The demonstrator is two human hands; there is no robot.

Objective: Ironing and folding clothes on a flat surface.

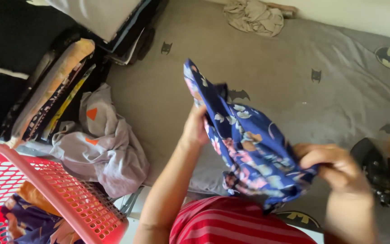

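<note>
blue floral garment (pixel 244 144) held in the air above a grey bed (pixel 294 58), between both hands. left hand (pixel 195 129) grips its upper part, fingers closed on the cloth; right hand (pixel 335 165) pinches its lower corner, fingers curled shut. step in hand, by judgement: straightening the piece for folding. the next move calls for finding its edges and pulling it taut. a red laundry basket (pixel 86 208) stands at lower left beside a crumpled grey garment (pixel 109 149).

Red striped garment (pixel 231 221), bare forearms, bare hands.
</note>
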